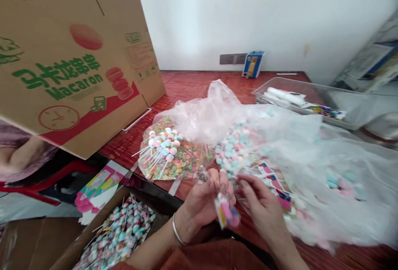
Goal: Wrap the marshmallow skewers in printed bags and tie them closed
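My left hand (pixel 202 200) is closed around a small clear candy packet with a pink, yellow and blue label (pixel 227 212), which hangs below the fingers and is blurred. Just right of it, my right hand (pixel 263 203) has thumb and fingertips pinched together; what they hold, if anything, I cannot make out. Beyond my hands, a bunch of pastel marshmallow sticks (pixel 166 143) lies on a clear bag of coloured cereal rings (pixel 189 154). Loose pastel marshmallows (pixel 233 149) spill from a bag, with printed labels (pixel 273 178) close to my right hand.
A large Macaron carton (pixel 124 54) stands at left. Below it, an open box (pixel 121 232) holds many wrapped marshmallow sticks. Translucent plastic bags (pixel 351 170) cover the right side. A clear tray (pixel 329 91) and a blue box (pixel 253 64) sit farther back. Another person's arm (pixel 23 156) shows at far left.
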`<state>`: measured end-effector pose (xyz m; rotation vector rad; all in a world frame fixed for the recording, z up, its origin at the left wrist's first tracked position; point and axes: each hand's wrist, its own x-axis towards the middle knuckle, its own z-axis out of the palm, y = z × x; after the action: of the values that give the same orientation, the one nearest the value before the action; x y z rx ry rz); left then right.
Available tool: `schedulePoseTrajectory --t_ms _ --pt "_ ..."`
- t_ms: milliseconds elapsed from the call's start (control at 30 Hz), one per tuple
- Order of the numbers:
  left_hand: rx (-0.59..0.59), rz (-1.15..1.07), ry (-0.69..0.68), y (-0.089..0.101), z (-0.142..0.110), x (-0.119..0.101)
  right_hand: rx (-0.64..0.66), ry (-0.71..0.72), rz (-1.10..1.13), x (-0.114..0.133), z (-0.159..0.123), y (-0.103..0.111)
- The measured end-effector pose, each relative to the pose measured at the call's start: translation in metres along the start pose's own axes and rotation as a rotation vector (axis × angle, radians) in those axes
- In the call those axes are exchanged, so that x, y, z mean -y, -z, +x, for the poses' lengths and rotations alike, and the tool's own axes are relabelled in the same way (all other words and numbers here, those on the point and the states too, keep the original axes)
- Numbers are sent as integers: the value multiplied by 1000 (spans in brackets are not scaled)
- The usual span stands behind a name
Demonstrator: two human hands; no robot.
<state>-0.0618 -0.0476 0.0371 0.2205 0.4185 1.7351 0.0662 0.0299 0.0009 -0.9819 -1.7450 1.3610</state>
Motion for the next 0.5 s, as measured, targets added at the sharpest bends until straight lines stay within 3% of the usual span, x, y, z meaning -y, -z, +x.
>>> schedulePoseTrajectory --t_ms 133,233,300,400,500 --pt "129 134 -133 13 -41 -31 529 -65 161 17 18 -93" --pt "116 188 -223 26 -62 -47 538 -67 69 25 29 -158" --pt "140 179 -272 32 -69 -55 446 -49 -10 24 37 -188" --pt "168 137 -316 35 -71 -63 327 -33 -100 16 51 -211" --pt "183 99 -319 37 -68 -67 291 -33 -116 9 57 -215"
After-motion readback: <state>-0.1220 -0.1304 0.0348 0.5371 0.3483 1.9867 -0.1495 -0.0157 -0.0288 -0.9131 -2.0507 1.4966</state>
